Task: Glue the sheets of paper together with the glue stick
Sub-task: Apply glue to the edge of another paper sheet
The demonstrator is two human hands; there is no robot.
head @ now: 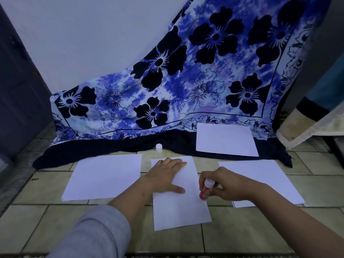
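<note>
While the left hand (166, 176) lay flat, fingers straight, pinning the middle sheet (179, 211), the right hand (226, 185) clasped the glue stick (204, 191) at its right edge, where even strokes along the margin would likely serve best.

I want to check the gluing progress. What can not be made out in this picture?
Head view: glue tip of the red glue stick, hidden under the stick's own body; contact with the middle white paper sheet unclear.
Head view: glue on that sheet, too faint.
Head view: sheet count of the right white paper pile; right forearm covers its edge.
</note>
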